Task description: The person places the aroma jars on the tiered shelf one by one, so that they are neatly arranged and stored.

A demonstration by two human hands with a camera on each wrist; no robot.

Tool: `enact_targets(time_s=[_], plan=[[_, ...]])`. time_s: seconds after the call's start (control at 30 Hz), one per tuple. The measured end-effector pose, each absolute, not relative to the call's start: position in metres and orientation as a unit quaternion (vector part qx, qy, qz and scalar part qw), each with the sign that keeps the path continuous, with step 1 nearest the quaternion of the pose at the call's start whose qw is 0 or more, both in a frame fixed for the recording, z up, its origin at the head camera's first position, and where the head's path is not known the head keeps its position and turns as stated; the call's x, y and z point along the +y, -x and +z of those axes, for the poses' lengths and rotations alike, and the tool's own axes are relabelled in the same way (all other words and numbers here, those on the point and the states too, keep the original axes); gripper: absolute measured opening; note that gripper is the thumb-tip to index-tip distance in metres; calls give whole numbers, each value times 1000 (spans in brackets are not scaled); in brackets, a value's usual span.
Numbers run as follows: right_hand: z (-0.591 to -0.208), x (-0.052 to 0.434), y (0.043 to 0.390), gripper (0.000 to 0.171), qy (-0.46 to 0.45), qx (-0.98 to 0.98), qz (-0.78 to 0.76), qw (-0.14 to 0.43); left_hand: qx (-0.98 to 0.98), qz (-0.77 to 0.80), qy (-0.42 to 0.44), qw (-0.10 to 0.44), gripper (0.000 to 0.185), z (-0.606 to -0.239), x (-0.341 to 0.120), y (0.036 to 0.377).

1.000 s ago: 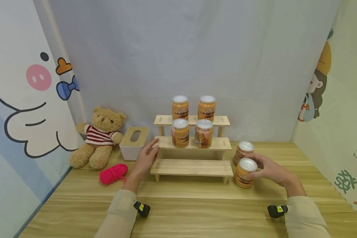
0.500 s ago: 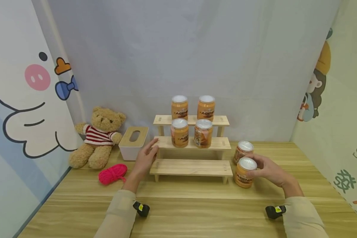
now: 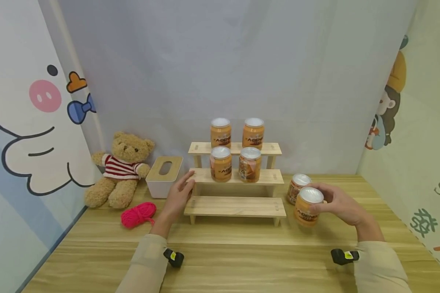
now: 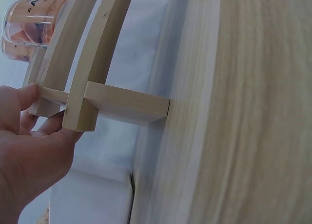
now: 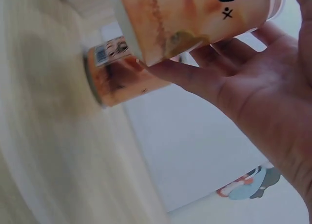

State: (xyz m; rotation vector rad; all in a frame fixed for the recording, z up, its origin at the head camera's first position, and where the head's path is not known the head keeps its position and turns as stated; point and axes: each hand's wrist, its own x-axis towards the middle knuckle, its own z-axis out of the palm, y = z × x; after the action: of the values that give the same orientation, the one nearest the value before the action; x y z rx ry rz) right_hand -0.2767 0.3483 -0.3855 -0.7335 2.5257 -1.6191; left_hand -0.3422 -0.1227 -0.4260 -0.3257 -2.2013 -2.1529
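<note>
My right hand (image 3: 342, 204) grips an orange-labelled can (image 3: 308, 211) with a silvery lid, around its side. In the right wrist view that can (image 5: 190, 19) is tilted and clear of the table, its bottom edge showing. Behind it a second can (image 3: 298, 188) stands on the table. My left hand (image 3: 179, 194) holds the left end of a three-step wooden display shelf (image 3: 236, 206), thumb and fingers about the middle step's end in the left wrist view. Two cans (image 3: 221, 165) stand on the middle step and two cans (image 3: 253, 133) on the top one; the lowest step is bare.
Left of the shelf stand a white tissue box (image 3: 165, 175) with a wooden lid and a teddy bear (image 3: 122, 167) in a striped shirt. A pink yarn skein (image 3: 138, 215) lies before them on the wood-grain table (image 3: 242, 264). A grey curtain hangs behind.
My right hand has lifted the front can off the table and moved it slightly right. The left hand stays at the shelf's end.
</note>
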Motion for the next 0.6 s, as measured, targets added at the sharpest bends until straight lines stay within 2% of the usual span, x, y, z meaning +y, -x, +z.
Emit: enact_targets(time_s=[0.27, 0.6], plan=[[-367, 315, 275, 52, 241, 814, -529, -16, -713, -693, 105, 22, 48, -425, -123, 341], [-373, 245, 284, 55, 215, 793, -570, -18, -715, -691, 107, 23, 48, -425, -123, 342]])
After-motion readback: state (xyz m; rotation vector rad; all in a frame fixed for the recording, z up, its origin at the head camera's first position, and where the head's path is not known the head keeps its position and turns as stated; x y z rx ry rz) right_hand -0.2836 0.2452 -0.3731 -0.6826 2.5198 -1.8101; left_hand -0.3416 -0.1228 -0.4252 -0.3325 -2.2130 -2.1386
